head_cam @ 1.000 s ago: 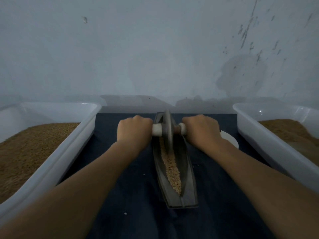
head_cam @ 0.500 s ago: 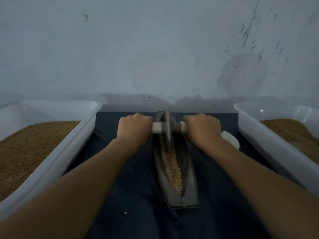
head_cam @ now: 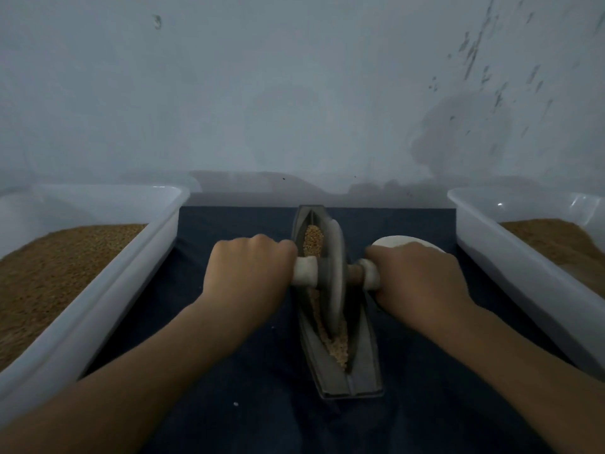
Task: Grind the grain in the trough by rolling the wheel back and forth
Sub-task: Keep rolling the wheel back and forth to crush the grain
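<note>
A narrow grey boat-shaped trough [head_cam: 363,375] lies lengthwise on a dark blue cloth [head_cam: 229,371]. Pale grain [head_cam: 337,348] fills its groove, showing both behind and in front of the wheel. The grey grinding wheel [head_cam: 334,276] stands upright in the groove near the trough's middle, blurred by motion. My left hand [head_cam: 248,276] grips the white left axle handle [head_cam: 304,271]. My right hand [head_cam: 419,280] grips the right axle handle [head_cam: 368,273]. Both fists are closed around the handles.
A white plastic tub [head_cam: 131,273] of brown grain stands at the left, another tub [head_cam: 510,267] at the right. A small white dish [head_cam: 402,240] peeks out behind my right hand. A stained grey wall rises just behind the cloth.
The wheel and both hands have rolled from the trough's far end toward me, to about its middle. Grain at the far end is now uncovered.
</note>
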